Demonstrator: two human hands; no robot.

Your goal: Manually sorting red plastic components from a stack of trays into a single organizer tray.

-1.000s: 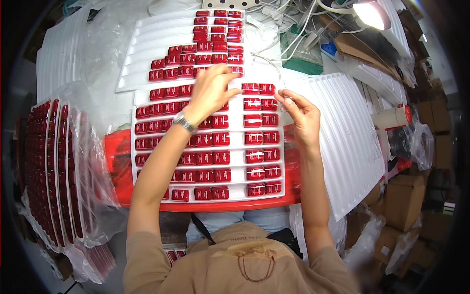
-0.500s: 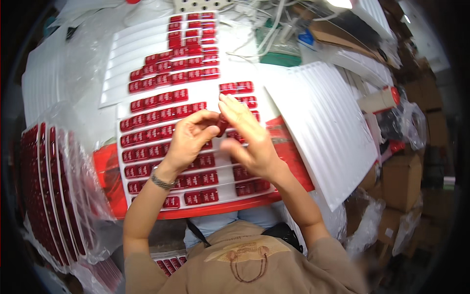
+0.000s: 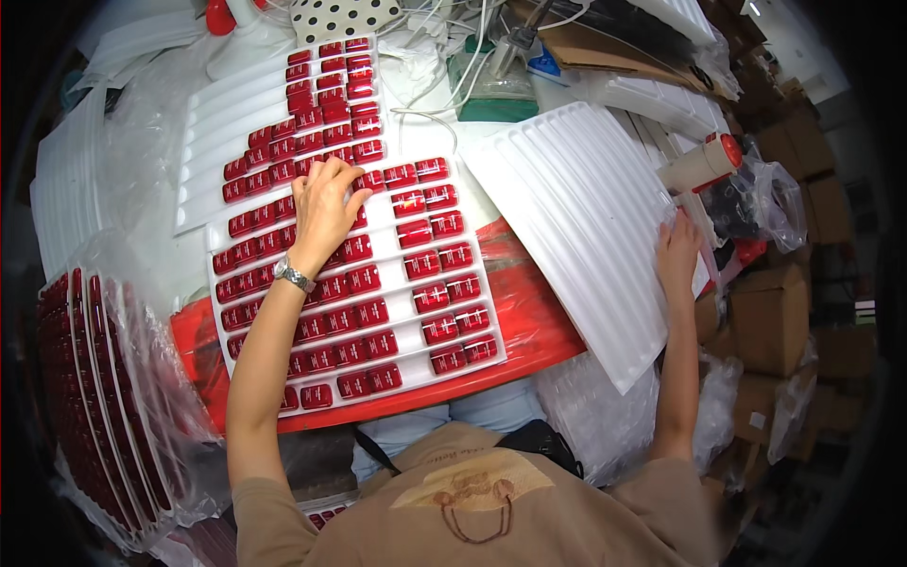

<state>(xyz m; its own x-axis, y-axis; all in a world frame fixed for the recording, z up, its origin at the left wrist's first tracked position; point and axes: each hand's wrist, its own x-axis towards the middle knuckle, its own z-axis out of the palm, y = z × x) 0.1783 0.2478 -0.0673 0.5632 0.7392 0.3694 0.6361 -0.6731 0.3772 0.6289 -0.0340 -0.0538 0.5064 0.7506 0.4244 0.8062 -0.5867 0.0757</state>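
My left hand (image 3: 326, 210) lies over the upper rows of a white ridged tray (image 3: 389, 269), its fingers bent down onto small glossy dark red blocks with pale print. Its thumb stands apart from the fingers, beside a red block (image 3: 369, 180); the palm side is hidden. To the right, my right hand (image 3: 677, 248) is at the far right edge of a bare white ridged tray (image 3: 576, 217). Its fingers bend over that edge, and whatever they touch is hidden. Red blocks fill much of the tray under my left hand, with a bare strip between two groups.
Another part-filled tray (image 3: 203, 156) adjoins at the back. Filled trays (image 3: 94, 378) stand in plastic at left. Red plastic (image 3: 529, 312) covers the table's front. Cables (image 3: 472, 57), a green packet (image 3: 501, 106), a beige cylinder with red end (image 3: 701, 163) and cardboard boxes (image 3: 770, 317) lie around.
My hands have parted: the right moved right to the bare tray's edge, the left moved away over the upper rows. The red block between them no longer shows there. The whole view has shifted.
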